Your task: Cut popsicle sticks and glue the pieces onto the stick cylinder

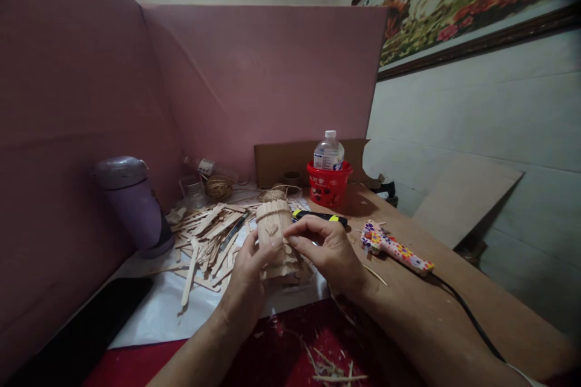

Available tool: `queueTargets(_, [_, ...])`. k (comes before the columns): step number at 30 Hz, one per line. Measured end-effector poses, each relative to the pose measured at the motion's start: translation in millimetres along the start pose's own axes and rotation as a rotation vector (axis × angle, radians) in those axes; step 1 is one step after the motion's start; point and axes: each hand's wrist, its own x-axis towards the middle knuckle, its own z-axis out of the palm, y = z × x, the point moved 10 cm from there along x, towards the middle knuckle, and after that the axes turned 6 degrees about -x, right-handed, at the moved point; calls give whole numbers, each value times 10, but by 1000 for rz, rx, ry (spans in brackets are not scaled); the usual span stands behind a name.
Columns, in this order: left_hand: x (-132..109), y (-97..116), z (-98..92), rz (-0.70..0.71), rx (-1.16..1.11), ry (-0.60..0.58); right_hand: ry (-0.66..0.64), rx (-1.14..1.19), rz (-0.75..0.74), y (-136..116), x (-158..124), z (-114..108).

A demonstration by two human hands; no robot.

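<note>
A small upright model made of wooden craft sticks (pixel 273 225) stands on white paper (pixel 158 308) at the middle of the table. My left hand (pixel 247 269) grips its lower left side, thumb against the front. My right hand (pixel 327 251) closes on its right side, fingertips pinched at the front. A heap of loose craft sticks (pixel 206 239) lies just to the left. A ball of twine (pixel 218 187) sits behind them.
A purple flask (pixel 134 202) stands at left by the pink partition. A floral glue gun (pixel 394 248) with black cord lies at right. A red bucket (pixel 329 184) holds a water bottle (pixel 328 151). A black-yellow cutter (pixel 320 216) and a dark phone (pixel 86 332) lie nearby.
</note>
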Motion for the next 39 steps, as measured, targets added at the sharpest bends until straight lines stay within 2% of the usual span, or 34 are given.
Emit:
queueTargets(9, [36, 5, -44, 21, -12, 33, -20, 61, 44, 36, -3, 18])
queueTargets(14, [11, 31, -8, 40, -16, -6, -37, 180, 69, 79, 10, 39])
queueTargets(19, [15, 37, -33, 51, 18, 11, -51, 106, 85, 90, -14, 75])
queueTargets(27, [26, 6, -42, 31, 4, 24, -34, 164, 168, 167, 3, 98])
queueTargets(39, [104, -12, -132, 53, 10, 86, -44, 94, 149, 164, -2, 88])
